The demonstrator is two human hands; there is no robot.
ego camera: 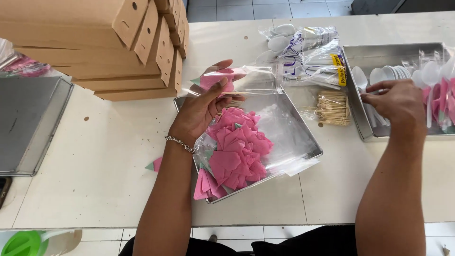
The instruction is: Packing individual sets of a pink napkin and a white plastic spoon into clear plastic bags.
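My left hand holds up a clear plastic sleeve with a folded pink napkin inside it, above a metal tray. In that tray lies a pile of folded pink napkins and loose clear sleeves. My right hand reaches into a second metal tray at the right, its fingers closing on a white plastic spoon among several spoons. A bundle of toothpicks lies between the two trays.
Stacked brown cardboard boxes fill the back left. A flat grey tray sits at the left edge. Bags of white spoons lie behind the toothpicks. A stray pink napkin lies by my left forearm. Packed pink sets stand at far right.
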